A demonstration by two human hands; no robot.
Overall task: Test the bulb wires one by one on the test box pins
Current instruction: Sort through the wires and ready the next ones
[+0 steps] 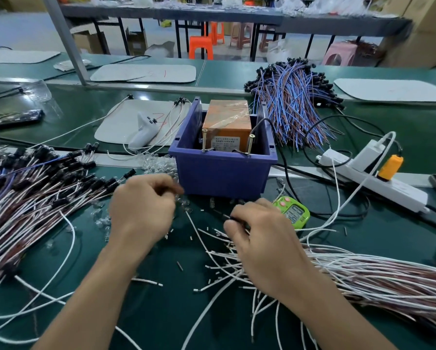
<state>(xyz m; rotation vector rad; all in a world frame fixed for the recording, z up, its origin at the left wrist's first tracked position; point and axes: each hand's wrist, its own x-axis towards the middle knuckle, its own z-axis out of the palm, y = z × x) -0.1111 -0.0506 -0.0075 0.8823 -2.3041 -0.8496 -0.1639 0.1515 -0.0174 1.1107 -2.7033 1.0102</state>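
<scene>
Your green bench (pixel 166 306) carries a heap of white and brown bulb wires (pixel 375 279) at your right. Ahead stands the blue bin (pixel 222 173) holding the orange test box (pixel 227 117), its two screw pins (pixel 203 140) upright at the front. Your left hand (pixel 142 205) is curled just before the bin; I cannot tell what it holds. Your right hand (pixel 259 238) pinches one bulb wire (pixel 227 217) by its black end, near the green timer (pixel 293 212)
</scene>
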